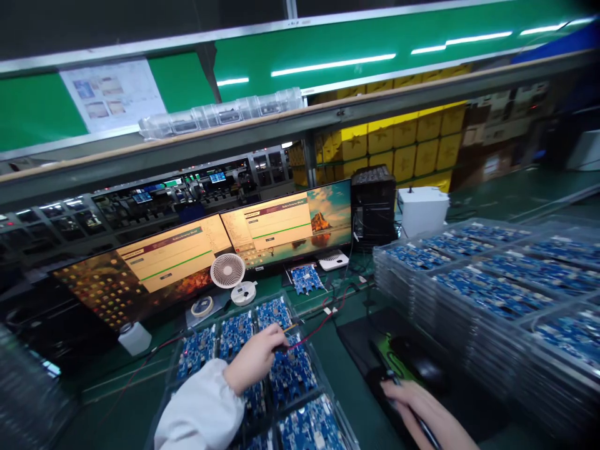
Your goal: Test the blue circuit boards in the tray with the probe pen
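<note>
Two hands at a tray of blue circuit boards

Left hand, low centre of the frame, pinches a red-wired connector closed-fingered against a blue circuit board in the clear tray. Right hand, lower right, lies flat on the black mat with a dark pen-like tool under its fingers, just below the black mouse. Two monitors glow behind, mid-frame.

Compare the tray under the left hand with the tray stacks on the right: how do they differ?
The tray under the left hand lies as a single clear tray near the front edge; the tray stacks stand many layers high, further right. A red wire reaches the near tray, none the stacks. Both carry blue circuit boards.
</note>
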`<state>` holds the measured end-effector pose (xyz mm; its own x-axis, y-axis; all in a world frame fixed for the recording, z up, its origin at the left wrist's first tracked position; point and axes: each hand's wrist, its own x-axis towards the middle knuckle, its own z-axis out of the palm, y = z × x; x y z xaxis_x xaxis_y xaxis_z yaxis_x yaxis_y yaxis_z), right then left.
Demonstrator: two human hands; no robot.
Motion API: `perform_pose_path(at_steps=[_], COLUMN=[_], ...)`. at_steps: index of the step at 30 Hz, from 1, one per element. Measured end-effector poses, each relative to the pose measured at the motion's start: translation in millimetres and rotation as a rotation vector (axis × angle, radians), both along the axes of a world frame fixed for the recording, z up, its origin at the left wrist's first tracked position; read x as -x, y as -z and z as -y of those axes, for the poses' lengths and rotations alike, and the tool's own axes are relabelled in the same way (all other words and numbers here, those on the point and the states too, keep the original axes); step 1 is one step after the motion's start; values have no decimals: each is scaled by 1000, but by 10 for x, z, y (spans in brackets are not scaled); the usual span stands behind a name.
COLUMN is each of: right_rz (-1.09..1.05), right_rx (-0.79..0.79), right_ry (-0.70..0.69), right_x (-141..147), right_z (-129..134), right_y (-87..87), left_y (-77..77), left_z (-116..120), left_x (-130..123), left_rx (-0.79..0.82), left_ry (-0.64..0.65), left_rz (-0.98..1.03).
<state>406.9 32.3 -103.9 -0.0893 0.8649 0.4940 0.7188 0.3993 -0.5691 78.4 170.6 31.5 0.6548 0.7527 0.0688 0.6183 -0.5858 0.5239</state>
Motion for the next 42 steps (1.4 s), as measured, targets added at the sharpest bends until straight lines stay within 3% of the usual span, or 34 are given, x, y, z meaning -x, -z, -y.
perform_pose_path(at_steps=[2, 4, 10, 14, 21, 26, 29, 35, 38, 42], right_rz=[-83, -130, -104, -45, 65, 72, 53, 20, 23, 28], right_rx=[24, 53, 80, 119, 155, 161, 144, 114, 124, 139], right_ry=[24, -3, -69, -131, -338, -375, -370, -355, -384, -400], right_x=[211, 425, 888, 954, 856, 804, 735, 490, 422, 422], right_z=[-294, -581, -1168, -1283, -1349, -1455, -1471, -1394, -1355, -1359], right_y=[-272, -433, -405, -408, -568, -622, -695, -917, -971, -954], left_y=[-3, -18, -69, -35, -63, -120, -110, -28, -79, -183], left_z=[63, 130, 359, 425, 412, 375, 328, 45, -289, -862], left_x=[-31, -68, -146, -138, -102, -65, 1, 180, 244, 220], left_rx=[41, 72, 61, -16, -92, -144, -151, -134, -174, -181], left_ry=[20, 25, 62, 55, 19, 25, -40, -203, -290, -455], left_rz=[30, 33, -154, -286, -436, -488, -489, -583, -613, -414])
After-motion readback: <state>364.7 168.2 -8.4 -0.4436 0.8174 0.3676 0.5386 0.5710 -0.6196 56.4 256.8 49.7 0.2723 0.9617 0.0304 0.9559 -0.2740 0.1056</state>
